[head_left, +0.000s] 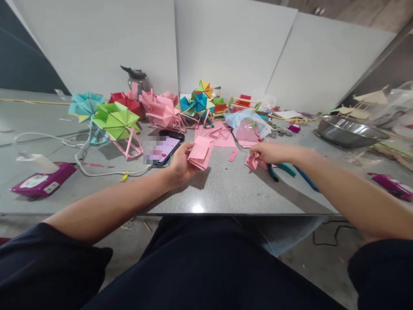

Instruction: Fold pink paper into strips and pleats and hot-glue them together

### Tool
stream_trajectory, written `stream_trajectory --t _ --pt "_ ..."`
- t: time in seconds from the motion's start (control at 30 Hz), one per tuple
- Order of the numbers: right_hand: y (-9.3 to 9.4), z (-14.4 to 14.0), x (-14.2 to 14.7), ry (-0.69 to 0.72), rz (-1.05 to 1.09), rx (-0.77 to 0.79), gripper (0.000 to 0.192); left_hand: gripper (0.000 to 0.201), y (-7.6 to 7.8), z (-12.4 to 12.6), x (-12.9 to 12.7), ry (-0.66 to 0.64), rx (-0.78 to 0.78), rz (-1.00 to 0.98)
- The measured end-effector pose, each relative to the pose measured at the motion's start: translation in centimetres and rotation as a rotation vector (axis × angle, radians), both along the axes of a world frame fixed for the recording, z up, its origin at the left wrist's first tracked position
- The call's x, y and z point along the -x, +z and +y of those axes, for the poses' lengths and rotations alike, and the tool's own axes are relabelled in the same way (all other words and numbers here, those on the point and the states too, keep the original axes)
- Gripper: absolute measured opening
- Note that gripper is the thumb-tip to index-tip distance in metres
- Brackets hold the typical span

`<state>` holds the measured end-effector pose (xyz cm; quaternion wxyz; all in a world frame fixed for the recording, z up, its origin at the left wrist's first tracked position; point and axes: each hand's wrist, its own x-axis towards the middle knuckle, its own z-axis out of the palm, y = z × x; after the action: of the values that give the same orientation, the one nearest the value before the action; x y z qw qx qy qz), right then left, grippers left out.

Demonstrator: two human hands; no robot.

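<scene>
My left hand [181, 165] is closed on a folded pink paper piece [200, 153], held just above the table beside a lit phone [166, 150]. On the right, my right hand [263, 151] reaches down with its fingers around another folded pink paper piece [251, 162] at the tabletop. Pliers with teal handles [285, 168] lie under and beside my right wrist. Between the hands is a small pink strip with holes [232, 155]. Farther back, pink sheets [226, 138] lie flat with a pink triangular frame on them.
Folded paper wheels on stands, among them a green one [116, 122] and a pink one [161, 110], line the back left. A plastic bag [247, 122] sits at the centre back. A metal bowl [350, 131] stands right, a purple power strip [45, 180] with white cable left.
</scene>
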<state>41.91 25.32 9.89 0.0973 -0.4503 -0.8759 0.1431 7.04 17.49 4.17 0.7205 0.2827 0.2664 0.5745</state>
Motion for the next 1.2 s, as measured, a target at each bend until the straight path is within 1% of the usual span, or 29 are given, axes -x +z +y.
stream_trajectory --t 0.03,0.1,0.17,0.23,0.3,0.4,0.43,0.5,0.57,0.67,0.77,0.83,0.93,1.07,1.2 --pt "0.8 0.3 0.2 0.039 0.002 0.082 0.007 0.023 0.1 0.0 0.0 -0.002 0.008 -0.01" --pt "2.0 0.6 1.1 0.122 0.101 0.232 0.016 0.023 0.3 -0.1 0.0 -0.008 0.02 -0.031" --pt "2.3 0.4 2.7 0.15 0.365 0.325 0.031 0.022 0.5 -0.3 0.1 -0.011 0.024 -0.042" --pt "1.3 -0.2 4.9 0.105 0.667 0.419 0.047 0.023 0.9 -0.5 0.3 -0.008 0.016 -0.049" --pt "-0.5 -1.2 7.4 0.01 0.899 0.569 0.056 0.025 1.3 -0.8 0.4 -0.02 -0.001 -0.063" --pt "-3.2 -2.5 10.8 -0.121 1.017 0.827 0.056 0.029 1.9 -1.3 0.5 -0.055 -0.026 -0.095" --pt "-3.9 -2.9 11.7 -0.141 1.032 0.884 0.054 0.03 2.1 -1.5 0.5 -0.06 -0.034 -0.103" --pt "-4.7 -3.7 13.1 -0.124 1.053 0.943 0.047 0.032 2.2 -1.7 0.4 -0.059 -0.051 -0.111" --pt "-5.2 -4.4 13.9 -0.072 1.083 0.945 0.043 0.035 2.2 -1.7 0.4 -0.058 -0.068 -0.11" --pt "-5.8 -5.6 14.3 -0.006 1.126 0.914 0.051 0.038 2.0 -1.8 0.3 -0.067 -0.083 -0.099" --pt "-6.3 -6.5 14.3 0.028 1.097 0.878 0.054 0.039 1.8 -1.8 0.2 -0.071 -0.09 -0.085" --pt "-6.5 -6.7 14.3 0.027 1.067 0.828 0.053 0.039 1.7 -1.9 0.2 -0.083 -0.094 -0.071" --pt "-6.7 -6.7 14.1 0.0 1.044 0.711 0.049 0.038 1.6 -1.7 0.0 -0.086 -0.088 -0.067" --pt "-6.8 -6.1 13.2 -0.052 1.117 0.533 0.048 0.032 1.4 -1.2 -0.2 -0.008 -0.08 -0.103" --pt "-6.6 -5.4 12.3 -0.088 1.173 0.445 0.055 0.031 1.1 -0.6 0.0 0.043 -0.077 -0.108"
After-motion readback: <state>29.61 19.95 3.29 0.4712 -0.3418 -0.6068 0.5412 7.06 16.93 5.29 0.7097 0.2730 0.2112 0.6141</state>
